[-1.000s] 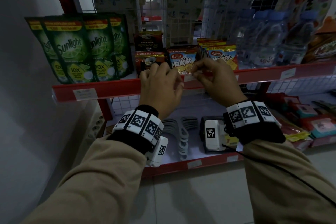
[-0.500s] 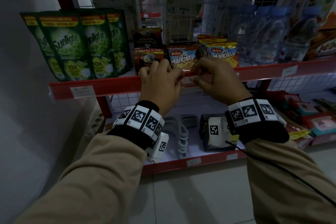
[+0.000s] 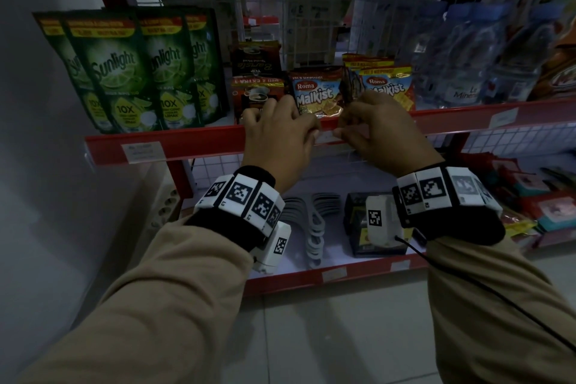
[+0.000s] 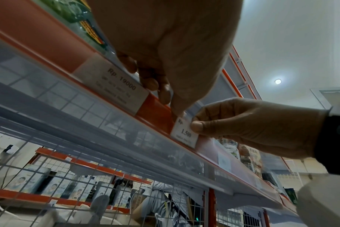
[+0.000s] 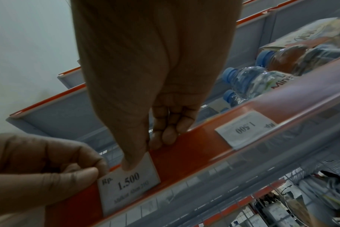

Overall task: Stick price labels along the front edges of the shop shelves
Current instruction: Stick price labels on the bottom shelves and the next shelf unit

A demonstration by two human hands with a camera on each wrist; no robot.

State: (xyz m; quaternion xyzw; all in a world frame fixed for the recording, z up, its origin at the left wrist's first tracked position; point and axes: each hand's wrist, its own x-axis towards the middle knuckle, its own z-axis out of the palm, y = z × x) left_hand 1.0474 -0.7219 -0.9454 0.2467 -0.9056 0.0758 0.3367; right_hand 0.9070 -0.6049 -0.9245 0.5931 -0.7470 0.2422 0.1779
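Note:
A white price label [image 5: 128,182] printed "Rp. 1.500" lies against the red front edge of the middle shelf [image 3: 199,143], below the Malkist packs [image 3: 314,93]. My right hand [image 5: 144,153] presses its thumb on the label's upper face, with its fingers curled over the top of the strip. My left hand [image 5: 87,173] pinches the label's left edge. In the left wrist view the left hand [image 4: 171,104] touches the label [image 4: 184,135] at its top corner and the right hand [image 4: 196,122] holds it from the right. In the head view the two hands [image 3: 311,134] [image 3: 339,132] meet over the label [image 3: 325,135].
Other labels sit on this edge: "Rp. 19000" [image 4: 111,84] to the left, another "1.500" [image 5: 244,127] to the right. Green Sunlight pouches [image 3: 124,72], coffee packs [image 3: 255,72] and water bottles [image 3: 467,56] stand on the shelf. A lower shelf [image 3: 343,274] holds hangers and boxes. A wall [image 3: 37,165] lies left.
Both hands stay at the same spot on the shelf edge with the label between them. Only the head view has shifted slightly.

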